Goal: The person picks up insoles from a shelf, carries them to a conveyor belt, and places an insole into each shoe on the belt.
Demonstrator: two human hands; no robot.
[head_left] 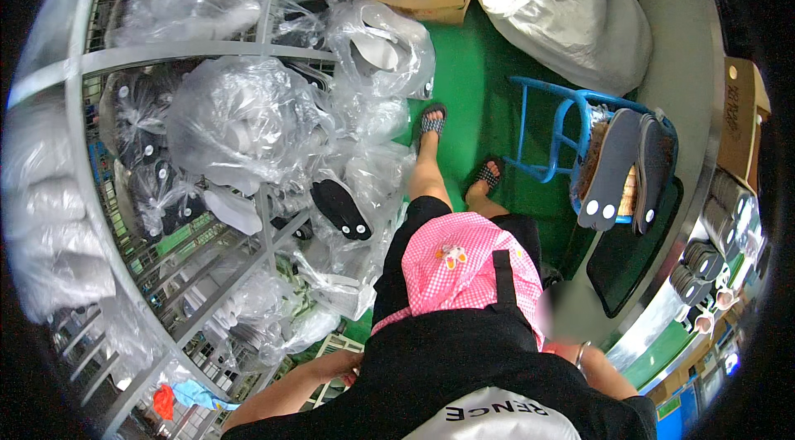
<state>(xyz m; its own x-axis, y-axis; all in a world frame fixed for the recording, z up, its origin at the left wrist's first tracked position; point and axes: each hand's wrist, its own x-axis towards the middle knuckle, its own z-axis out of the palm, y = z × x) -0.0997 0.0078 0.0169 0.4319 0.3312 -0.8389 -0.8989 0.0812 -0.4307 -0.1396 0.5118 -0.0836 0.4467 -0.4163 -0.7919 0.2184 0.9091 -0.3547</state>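
The pink gingham cloth (443,287) lies ahead of and between your left hand (344,365) and nearer right hand (565,350), widest side to side (whether either's fingers are apart or clamped, I cannot tell).

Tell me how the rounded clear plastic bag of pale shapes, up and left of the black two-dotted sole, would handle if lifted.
The rounded clear plastic bag is probably floppy: its surface is wrinkled. Its glossy highlights suggest it may be slippery. It seems unlikely to roll, given its crumpled edges.
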